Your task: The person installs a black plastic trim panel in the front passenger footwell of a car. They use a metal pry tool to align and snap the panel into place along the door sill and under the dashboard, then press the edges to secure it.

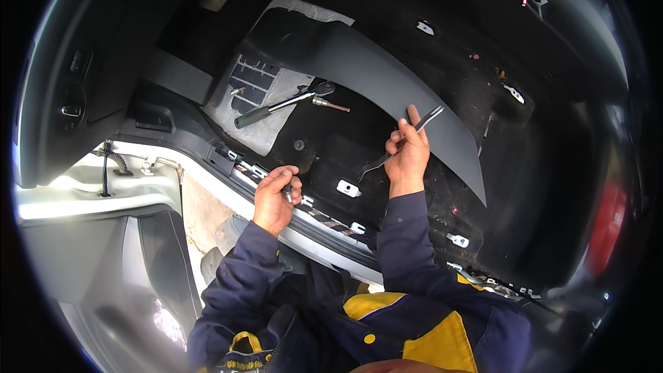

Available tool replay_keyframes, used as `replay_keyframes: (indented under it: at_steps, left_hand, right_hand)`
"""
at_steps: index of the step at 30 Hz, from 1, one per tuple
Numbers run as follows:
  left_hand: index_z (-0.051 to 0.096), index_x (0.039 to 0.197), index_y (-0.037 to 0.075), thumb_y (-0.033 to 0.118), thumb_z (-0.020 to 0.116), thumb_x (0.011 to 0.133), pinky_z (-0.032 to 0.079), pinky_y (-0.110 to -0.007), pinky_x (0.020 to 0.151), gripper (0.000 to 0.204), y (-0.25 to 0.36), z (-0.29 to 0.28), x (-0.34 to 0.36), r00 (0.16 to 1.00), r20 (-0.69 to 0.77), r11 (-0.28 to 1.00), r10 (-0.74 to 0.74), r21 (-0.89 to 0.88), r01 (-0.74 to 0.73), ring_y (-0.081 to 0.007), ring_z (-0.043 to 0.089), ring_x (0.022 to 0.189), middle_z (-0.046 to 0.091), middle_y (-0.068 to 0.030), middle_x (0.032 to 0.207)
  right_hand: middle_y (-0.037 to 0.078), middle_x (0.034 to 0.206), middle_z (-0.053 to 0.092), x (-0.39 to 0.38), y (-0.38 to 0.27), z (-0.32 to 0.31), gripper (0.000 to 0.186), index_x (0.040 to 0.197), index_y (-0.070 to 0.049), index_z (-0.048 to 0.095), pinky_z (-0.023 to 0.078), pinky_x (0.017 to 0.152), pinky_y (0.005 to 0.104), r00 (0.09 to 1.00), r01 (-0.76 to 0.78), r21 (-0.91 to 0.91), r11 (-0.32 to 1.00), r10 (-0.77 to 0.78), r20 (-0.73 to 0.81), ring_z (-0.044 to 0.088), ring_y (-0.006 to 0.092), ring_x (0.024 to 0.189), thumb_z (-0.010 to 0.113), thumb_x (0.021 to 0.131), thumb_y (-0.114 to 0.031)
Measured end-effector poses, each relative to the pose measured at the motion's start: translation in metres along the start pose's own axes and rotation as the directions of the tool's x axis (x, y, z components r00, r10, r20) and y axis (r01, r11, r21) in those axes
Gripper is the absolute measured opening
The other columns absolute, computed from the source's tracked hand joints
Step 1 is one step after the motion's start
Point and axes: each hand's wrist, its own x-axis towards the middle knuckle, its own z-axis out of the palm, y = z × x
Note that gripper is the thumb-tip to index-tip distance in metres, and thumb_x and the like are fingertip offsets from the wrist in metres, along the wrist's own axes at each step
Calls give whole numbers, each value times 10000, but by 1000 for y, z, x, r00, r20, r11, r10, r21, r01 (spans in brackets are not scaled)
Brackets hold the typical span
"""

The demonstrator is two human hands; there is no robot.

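My right hand (409, 159) is closed around a slim dark pry tool (431, 116). The tool slants across the fingers, its flat tip up to the right and its thin bent end down to the left, over the black carpet (324, 155). My left hand (275, 200) is curled above the door sill, fingers pinched on a small metal piece (288, 194) whose kind I cannot make out. Beyond the hands lies a long curved grey trim panel (407, 90). A ratchet wrench (283, 102) with a dark green grip rests left of it, beside a bit socket (330, 104).
A white sheet (266, 137) lies under the ratchet, and a small metal part (237, 91) sits nearby. White metal brackets (349, 188) poke through the carpet. The open car door (90, 97) stands at left; a sill strip (324, 221) with clips runs along the near side.
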Motion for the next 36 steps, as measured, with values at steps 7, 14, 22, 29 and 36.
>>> replay_keyframes:
  at_steps: [7,14,22,29,36]
  left_hand:
    - [691,1160,10,148,640,1080,443,-289,593,168,-2,4,-1,999,24,999,35,36,-35,-143,589,632,701,-82,821]
    - [691,1158,18,152,636,1086,444,-290,603,162,-3,3,0,998,46,998,41,52,-43,-137,585,644,702,-80,832]
    - [689,1146,20,140,625,1090,453,-287,609,148,-3,3,0,999,39,999,30,41,-32,-131,592,655,705,-76,836]
    - [684,1150,22,131,606,1097,458,-284,613,144,-1,5,0,999,31,997,27,68,-29,-129,590,666,702,-74,843]
    - [679,1157,17,130,604,1098,454,-272,602,148,-4,3,2,999,39,997,31,66,-34,-122,596,659,711,-82,850]
  right_hand:
    - [126,1194,717,-12,-41,5,566,1546,27,537,391,493,216,996,70,138,988,-62,-63,643,88,736,700,1022,-113]
    - [190,1231,746,-22,-63,6,489,1478,-6,626,387,492,218,994,92,172,981,-79,-79,623,80,683,661,1029,-196]
    - [243,1379,677,-24,-61,11,562,1523,11,581,358,491,225,991,132,184,974,-128,-31,498,77,595,625,1014,-226]
    - [297,1451,629,-22,-59,10,573,1533,21,558,343,481,234,988,152,206,967,-142,-63,452,83,549,568,1040,-271]
    - [368,1465,582,-29,-75,5,585,1538,19,531,349,456,226,993,95,337,937,-115,39,429,81,530,568,1049,-301]
